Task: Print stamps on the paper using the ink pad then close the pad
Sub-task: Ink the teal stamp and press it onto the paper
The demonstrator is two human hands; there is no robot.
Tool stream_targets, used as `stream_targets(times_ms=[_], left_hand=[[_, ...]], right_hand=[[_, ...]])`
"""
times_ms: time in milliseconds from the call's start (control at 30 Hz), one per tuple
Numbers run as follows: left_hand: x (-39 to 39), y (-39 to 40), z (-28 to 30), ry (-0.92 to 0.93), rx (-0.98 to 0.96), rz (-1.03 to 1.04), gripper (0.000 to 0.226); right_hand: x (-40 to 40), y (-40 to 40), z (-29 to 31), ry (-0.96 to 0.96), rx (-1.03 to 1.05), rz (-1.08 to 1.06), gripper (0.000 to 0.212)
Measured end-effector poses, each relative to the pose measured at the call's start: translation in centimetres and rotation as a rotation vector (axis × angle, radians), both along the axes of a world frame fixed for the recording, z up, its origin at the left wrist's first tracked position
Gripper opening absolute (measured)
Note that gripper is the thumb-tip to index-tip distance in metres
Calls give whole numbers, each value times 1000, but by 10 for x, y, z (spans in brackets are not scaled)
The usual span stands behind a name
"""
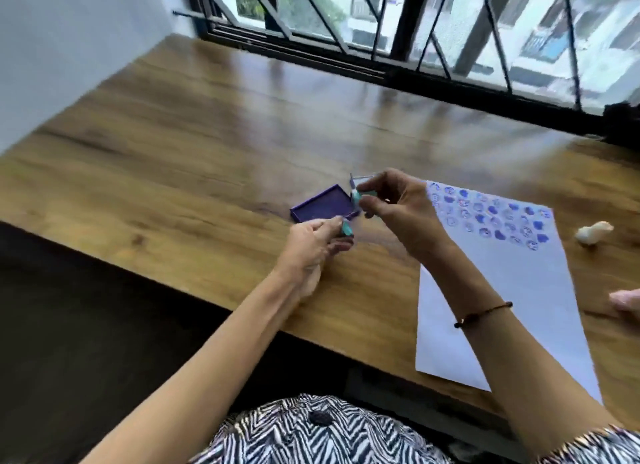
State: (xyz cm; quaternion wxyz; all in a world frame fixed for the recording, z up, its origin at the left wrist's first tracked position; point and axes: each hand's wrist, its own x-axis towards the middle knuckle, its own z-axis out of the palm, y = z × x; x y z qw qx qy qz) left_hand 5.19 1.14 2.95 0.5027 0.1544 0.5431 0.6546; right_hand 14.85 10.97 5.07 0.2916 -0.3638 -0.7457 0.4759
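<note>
My left hand (313,241) pinches a teal stamp (345,229) just in front of the open ink pad (323,207), ready to ink. My right hand (391,207) grips another stamp (360,196) beside the pad, its lid (360,179) behind. The paper (512,290) lies right of the pad, rows already printed.

left hand (313,241) pinching, right hand (398,207) pinching
</note>
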Motion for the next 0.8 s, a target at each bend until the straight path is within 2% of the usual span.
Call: stream_targets(times_ms=[67,133,267,500,600,800], left_hand=[[-5,-15,-4,-57,21,34,22],[-10,-24,-6,-84,38,66,21],[-15,-32,-4,-111,34,115,20],[-18,-35,-1,-170,19,139,15],[-18,-37,-1,-173,25,148,14],[-15,-37,1,-163,34,162,15]], right_hand=[[-19,4,3,-140,186,74,15],[-38,5,4,-289,390,179,15],[-59,0,-7,-504,550,343,14],[-75,7,-8,-659,636,409,15],[-75,8,-12,-650,683,415,12],[-73,8,-12,-630,651,427,13]])
